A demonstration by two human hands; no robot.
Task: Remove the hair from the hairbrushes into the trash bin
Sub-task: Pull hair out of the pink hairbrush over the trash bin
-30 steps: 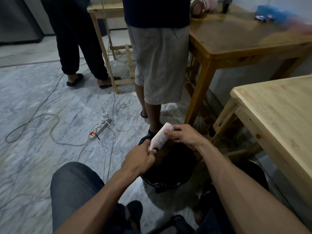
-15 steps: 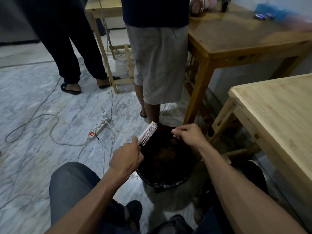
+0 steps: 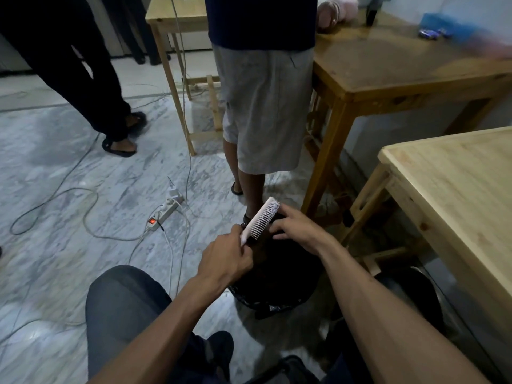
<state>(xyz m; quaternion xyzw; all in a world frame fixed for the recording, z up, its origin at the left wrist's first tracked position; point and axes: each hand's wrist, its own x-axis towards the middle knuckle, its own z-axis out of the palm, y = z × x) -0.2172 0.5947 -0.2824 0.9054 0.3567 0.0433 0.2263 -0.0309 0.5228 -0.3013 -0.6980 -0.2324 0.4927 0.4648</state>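
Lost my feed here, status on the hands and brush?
Left hand shut on brush handle, over the bin. Right hand fingers at the bristles. Bystander's legs just behind bin.

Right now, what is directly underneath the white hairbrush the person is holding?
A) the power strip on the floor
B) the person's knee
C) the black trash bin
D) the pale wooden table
C: the left hand holds the hairbrush by its handle above the black trash bin, while the right hand reaches to its bristles.
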